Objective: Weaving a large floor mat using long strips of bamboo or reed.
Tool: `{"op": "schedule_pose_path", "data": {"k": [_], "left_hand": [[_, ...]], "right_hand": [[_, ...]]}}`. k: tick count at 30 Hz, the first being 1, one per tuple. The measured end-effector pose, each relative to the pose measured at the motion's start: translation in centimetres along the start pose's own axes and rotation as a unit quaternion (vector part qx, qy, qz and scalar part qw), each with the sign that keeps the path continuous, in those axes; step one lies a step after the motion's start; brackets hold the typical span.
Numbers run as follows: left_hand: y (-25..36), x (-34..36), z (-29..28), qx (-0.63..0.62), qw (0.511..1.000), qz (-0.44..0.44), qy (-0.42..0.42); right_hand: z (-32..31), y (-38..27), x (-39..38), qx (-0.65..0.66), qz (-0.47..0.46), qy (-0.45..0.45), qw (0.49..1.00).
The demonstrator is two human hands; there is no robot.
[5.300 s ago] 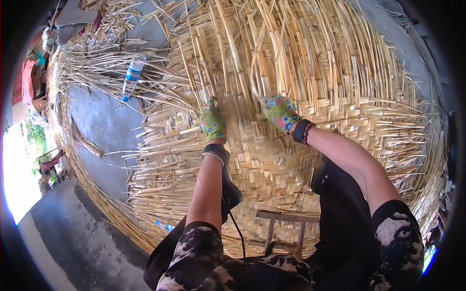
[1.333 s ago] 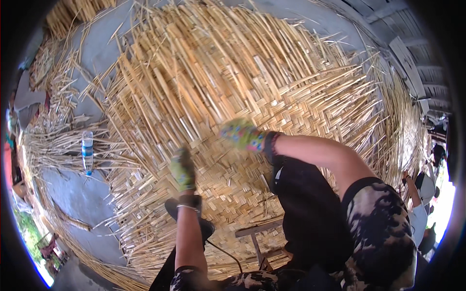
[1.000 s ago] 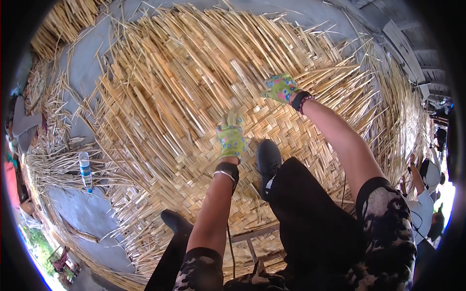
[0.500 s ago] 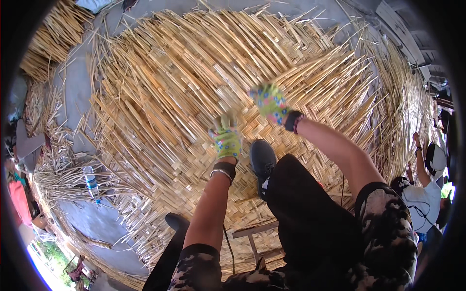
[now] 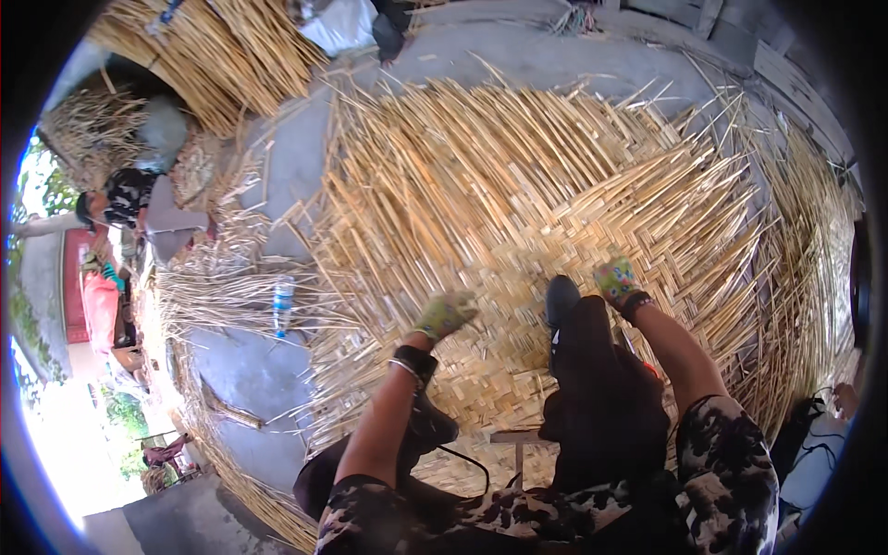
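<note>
A large mat (image 5: 518, 370) of split straw-coloured reed strips spreads over the floor, woven in a zigzag near me. Loose reed strips (image 5: 416, 185) fan out unwoven at its far side. My left hand (image 5: 446, 314), in a green flowered glove, hovers over or rests on the woven part, its fingers stretched rightward and slightly blurred; I see nothing held in it. On the right, my right hand (image 5: 615, 277) wears a matching glove, close to the mat beyond my knee. Its fingers are too bunched and small to read. My dark shoe (image 5: 561, 301) rests on the mat between both hands.
A low wooden stool (image 5: 518, 437) stands beneath me. Left of the mat, a plastic bottle (image 5: 283, 305) lies on scattered reeds. A reed bundle (image 5: 222, 55) is at the back left, a white sack (image 5: 340, 26) beside it. People sit at the left; another person is at the lower right.
The view has swung left, bringing in more of the left side. My right hand has come back nearer my knee, and my left hand has turned its fingers to the right.
</note>
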State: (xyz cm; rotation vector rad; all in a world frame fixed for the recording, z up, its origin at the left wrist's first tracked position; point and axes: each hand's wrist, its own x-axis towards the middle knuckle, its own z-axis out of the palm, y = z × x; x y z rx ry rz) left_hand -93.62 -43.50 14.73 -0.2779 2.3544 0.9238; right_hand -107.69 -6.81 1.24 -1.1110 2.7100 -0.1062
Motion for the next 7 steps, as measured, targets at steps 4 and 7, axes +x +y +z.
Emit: {"op": "schedule_pose_path", "data": {"k": [4, 7], "left_hand": [[2.0, -7.1, -10.7, 0.099, 0.961, 0.182, 0.185], [6.3, -13.5, -14.6, 0.057, 0.947, 0.103, 0.299]], "right_hand": [[-3.1, 1.2, -7.0, 0.019, 0.082, -0.155, 0.984], [-5.0, 4.2, -12.2, 0.076, -0.050, -0.369, 0.925]]}}
